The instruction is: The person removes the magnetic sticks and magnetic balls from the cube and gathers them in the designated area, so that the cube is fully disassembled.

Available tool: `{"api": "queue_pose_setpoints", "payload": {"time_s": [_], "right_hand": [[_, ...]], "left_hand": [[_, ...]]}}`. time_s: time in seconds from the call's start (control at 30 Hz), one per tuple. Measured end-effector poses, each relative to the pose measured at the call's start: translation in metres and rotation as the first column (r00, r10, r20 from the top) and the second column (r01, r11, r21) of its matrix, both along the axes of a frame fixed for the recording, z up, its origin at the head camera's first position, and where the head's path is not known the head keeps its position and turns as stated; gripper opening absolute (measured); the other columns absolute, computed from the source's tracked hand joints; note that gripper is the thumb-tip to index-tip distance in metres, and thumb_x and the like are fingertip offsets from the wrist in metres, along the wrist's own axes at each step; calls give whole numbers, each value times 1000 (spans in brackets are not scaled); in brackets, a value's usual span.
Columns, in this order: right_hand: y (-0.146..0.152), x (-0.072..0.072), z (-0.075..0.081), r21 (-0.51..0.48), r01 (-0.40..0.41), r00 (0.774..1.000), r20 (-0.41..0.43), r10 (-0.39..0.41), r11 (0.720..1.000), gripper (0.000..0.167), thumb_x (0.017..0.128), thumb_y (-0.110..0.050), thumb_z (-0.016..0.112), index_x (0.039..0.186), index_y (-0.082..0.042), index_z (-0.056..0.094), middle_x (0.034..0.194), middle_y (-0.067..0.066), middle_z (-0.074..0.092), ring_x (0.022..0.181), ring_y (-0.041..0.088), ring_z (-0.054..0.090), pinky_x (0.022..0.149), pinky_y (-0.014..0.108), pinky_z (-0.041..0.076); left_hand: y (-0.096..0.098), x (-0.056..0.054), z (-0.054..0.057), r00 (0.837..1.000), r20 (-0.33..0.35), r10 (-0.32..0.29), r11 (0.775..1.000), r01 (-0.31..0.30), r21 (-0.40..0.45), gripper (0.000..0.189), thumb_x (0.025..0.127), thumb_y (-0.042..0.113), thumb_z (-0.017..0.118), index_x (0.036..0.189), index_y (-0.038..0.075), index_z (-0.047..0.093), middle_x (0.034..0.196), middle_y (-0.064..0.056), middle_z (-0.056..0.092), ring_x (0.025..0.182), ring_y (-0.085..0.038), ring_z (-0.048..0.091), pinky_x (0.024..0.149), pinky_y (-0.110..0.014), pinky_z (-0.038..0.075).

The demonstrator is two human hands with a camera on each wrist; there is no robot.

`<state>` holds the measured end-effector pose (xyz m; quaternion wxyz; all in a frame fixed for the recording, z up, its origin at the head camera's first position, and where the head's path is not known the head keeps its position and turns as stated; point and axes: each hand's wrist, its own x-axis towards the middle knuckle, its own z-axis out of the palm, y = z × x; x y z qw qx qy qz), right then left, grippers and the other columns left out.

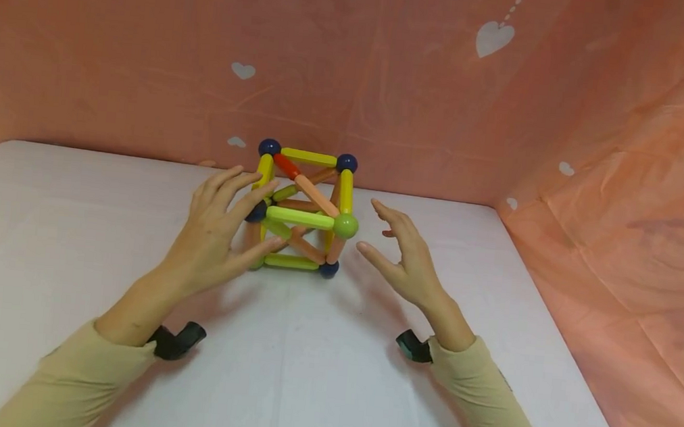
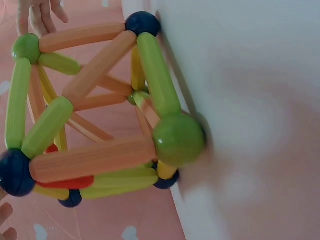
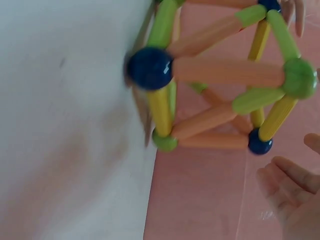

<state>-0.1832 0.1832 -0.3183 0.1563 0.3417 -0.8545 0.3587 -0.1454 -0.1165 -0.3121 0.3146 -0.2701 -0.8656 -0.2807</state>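
Observation:
A cube-shaped frame of magnetic rods and balls [image 1: 300,217] stands on the white table, with a dark blue or green ball at each corner. Yellow, green, orange and red rods make its edges and diagonals. My left hand [image 1: 209,229] is at its left side, fingers spread and overlapping the near left corner ball in the head view. To the right, my right hand [image 1: 407,263] is held apart from the frame, thumb and fingers loosely extended. In the right wrist view the blue ball [image 3: 150,68] is at a lower corner on the table.
The white table [image 1: 303,373] extends around the frame. Behind it hangs a pink cloth [image 1: 361,59] with white hearts, which continues down the right side. A black wrist mount [image 1: 178,341] shows at the left cuff and another black mount [image 1: 414,347] at the right.

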Motion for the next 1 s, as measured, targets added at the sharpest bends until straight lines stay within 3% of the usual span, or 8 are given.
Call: {"api": "queue_pose_setpoints", "payload": {"time_s": [0.13,0.23,0.4,0.73,0.87,1.0], "right_hand": [[-7,3,3,-40,-34,999,18,35,999,64,86,-15,71,143,-11,43,138,7,52,121,25,52,92,40,50],[-11,5,4,-54,-44,999,27,45,998,64,84,-11,73,142,-11,45,132,7,56,117,23,55,89,37,51],[-18,8,6,-86,-65,997,36,68,994,63,82,-7,75,139,-8,49,125,9,61,111,21,58,83,33,52],[-27,4,9,-118,-63,997,41,69,991,52,80,-7,77,128,-8,59,116,8,64,104,19,59,77,34,53],[-28,1,8,-141,-62,996,52,70,988,46,79,-6,77,123,-6,62,112,9,65,102,19,58,76,34,53],[-29,-2,8,-170,-61,995,69,74,983,43,78,-5,78,119,-5,64,110,9,66,99,18,59,74,32,55]], "left_hand": [[6,-3,2,1000,-10,-18,1000,18,-17,67,83,49,70,138,14,50,134,-20,49,134,-39,32,106,-63,22],[12,-4,3,999,-22,-26,999,25,-28,72,73,27,83,135,11,52,126,-18,55,130,-39,37,106,-60,24],[25,-6,4,999,-20,-37,999,37,-27,66,76,26,81,133,6,54,113,-15,62,116,-35,48,103,-55,30],[44,-9,14,997,80,-12,995,20,-96,57,83,30,75,133,10,56,118,-13,66,107,-33,60,96,-50,42],[49,-11,19,989,144,18,985,8,-174,51,88,32,69,133,13,55,113,-10,69,101,-32,63,92,-49,46],[52,-12,25,974,214,70,961,-8,-277,52,90,34,66,136,15,54,108,-8,70,91,-29,64,84,-43,48]]}}
